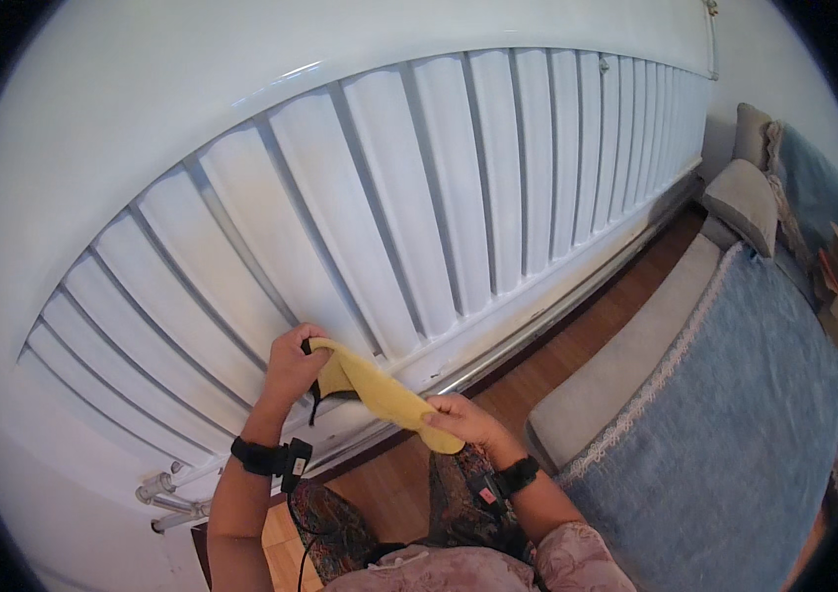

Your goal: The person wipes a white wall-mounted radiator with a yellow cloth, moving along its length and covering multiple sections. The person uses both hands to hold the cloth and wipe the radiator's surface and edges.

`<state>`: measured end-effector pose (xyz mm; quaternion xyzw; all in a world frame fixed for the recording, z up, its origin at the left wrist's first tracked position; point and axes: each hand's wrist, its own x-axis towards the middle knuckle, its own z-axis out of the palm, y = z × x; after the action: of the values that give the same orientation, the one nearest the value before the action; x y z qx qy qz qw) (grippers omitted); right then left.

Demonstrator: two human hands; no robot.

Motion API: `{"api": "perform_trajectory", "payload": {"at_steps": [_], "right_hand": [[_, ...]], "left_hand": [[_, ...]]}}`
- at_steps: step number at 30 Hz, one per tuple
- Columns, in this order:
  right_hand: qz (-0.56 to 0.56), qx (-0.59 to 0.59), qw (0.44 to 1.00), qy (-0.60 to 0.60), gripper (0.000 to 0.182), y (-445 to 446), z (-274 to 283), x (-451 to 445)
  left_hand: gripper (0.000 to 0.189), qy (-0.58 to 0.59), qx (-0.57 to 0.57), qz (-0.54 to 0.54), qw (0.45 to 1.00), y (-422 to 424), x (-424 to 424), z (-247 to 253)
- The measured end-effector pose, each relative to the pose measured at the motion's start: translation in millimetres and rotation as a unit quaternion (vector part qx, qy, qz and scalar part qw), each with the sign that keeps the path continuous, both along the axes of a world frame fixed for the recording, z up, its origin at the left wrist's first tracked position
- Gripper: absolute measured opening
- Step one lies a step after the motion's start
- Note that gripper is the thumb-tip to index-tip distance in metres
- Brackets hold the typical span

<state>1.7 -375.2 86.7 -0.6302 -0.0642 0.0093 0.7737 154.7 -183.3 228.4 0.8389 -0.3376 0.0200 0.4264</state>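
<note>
A yellow cloth with a dark edge (pixel 378 388) is stretched between my two hands, in front of the lower part of a white radiator (pixel 389 192). My left hand (pixel 295 366) pinches its upper left end, close to the radiator's fins. Lower and to the right, my right hand (pixel 467 420) grips the other end, with a short piece of cloth hanging below the fingers. A dark-edged corner dangles beneath my left hand. Black straps with small devices are on both wrists.
Metal pipes (pixel 175 503) run at the radiator's lower left. At right stands a sofa with a blue cover (pixel 715 414) and grey cushions (pixel 743 200). Wooden flooring (pixel 597 303) shows between sofa and radiator. A black cable hangs from my left wrist.
</note>
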Motion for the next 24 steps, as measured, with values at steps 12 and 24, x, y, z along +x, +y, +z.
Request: {"api": "perform_trajectory", "payload": {"at_steps": [12, 24], "right_hand": [[-0.089, 0.424, 0.894, -0.111, 0.044, 51.1, 33.7, 14.0], [-0.599, -0.193, 0.528, -0.570, 0.054, -111.1, 299.7, 113.8]], "left_hand": [[0.040, 0.257, -0.053, -0.269, 0.927, -35.3, -82.0, -20.3], [0.044, -0.567, 0.147, 0.297, 0.754, 20.7, 63.6, 253.1]]}}
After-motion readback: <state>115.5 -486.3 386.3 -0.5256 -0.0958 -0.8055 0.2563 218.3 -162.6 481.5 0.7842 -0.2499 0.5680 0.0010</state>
